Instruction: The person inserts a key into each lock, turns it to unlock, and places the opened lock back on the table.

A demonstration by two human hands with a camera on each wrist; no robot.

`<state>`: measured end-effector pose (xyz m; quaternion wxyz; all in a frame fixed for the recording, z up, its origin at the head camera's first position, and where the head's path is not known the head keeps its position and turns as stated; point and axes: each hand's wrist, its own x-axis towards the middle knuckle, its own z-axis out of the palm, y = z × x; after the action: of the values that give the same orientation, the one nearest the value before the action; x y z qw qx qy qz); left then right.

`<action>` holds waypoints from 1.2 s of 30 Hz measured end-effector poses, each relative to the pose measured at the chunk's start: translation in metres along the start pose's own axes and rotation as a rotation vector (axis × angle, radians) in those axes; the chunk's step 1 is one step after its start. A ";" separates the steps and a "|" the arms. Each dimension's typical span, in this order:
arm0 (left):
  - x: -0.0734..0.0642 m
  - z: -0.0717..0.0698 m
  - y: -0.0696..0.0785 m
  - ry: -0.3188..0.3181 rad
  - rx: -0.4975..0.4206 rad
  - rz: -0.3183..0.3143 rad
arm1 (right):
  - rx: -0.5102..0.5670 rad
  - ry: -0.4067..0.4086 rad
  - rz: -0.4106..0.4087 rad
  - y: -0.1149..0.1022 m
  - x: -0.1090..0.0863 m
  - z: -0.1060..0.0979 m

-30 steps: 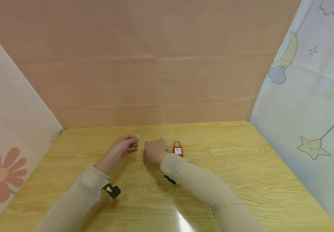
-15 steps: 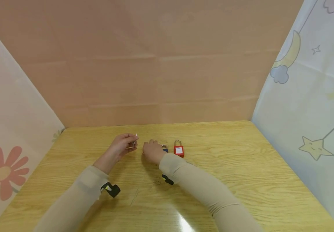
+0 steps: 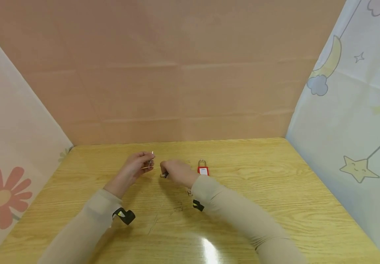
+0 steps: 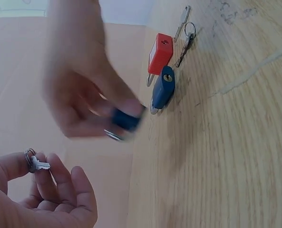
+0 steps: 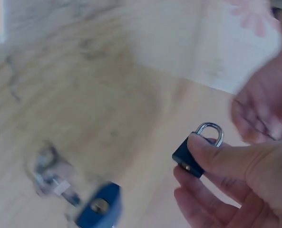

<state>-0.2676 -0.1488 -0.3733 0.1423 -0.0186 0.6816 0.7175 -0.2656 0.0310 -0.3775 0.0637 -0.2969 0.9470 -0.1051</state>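
Observation:
My left hand (image 3: 131, 168) pinches a small silver key (image 4: 41, 165) on a ring between thumb and forefinger, its other fingers loosely curled. Just to its right, my right hand (image 3: 179, 173) grips a small dark blue padlock (image 5: 187, 156) between thumb and fingers. The shackle of that padlock is closed and points toward the left hand in the right wrist view. A larger blue padlock (image 4: 164, 89) lies on the table, keyhole showing in the left wrist view; my right hand hides it in the head view.
Beside the larger blue padlock lies a red padlock (image 3: 203, 171) with a white label. Loose keys (image 4: 186, 45) on a ring lie on the wooden table (image 3: 243, 205) near it. Cloth walls (image 3: 176, 91) stand behind and at both sides.
My right hand has turned and lifted, bringing the small padlock into view at its fingertips. It now covers the larger blue padlock in the head view. My left hand has shifted slightly left.

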 end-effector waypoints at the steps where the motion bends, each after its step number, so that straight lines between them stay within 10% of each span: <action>1: 0.000 0.000 0.000 0.004 0.007 0.003 | 0.066 0.009 0.002 0.002 -0.003 -0.005; 9: 0.000 0.003 0.002 -0.002 0.027 0.007 | 0.738 0.017 0.038 0.033 -0.020 -0.035; 18: -0.001 0.006 0.000 -0.046 0.055 0.016 | 1.595 -0.070 0.276 0.067 -0.031 -0.049; 24: 0.001 0.009 -0.005 -0.050 0.073 0.012 | 1.747 -0.052 0.401 0.078 -0.033 -0.047; 36: -0.001 0.033 -0.008 -0.088 0.094 0.020 | 1.720 -0.051 0.469 0.084 -0.028 -0.039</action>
<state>-0.2597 -0.1161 -0.3786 0.1658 0.0263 0.7078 0.6861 -0.2959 0.1208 -0.3578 0.3055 0.0527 0.5752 -0.7570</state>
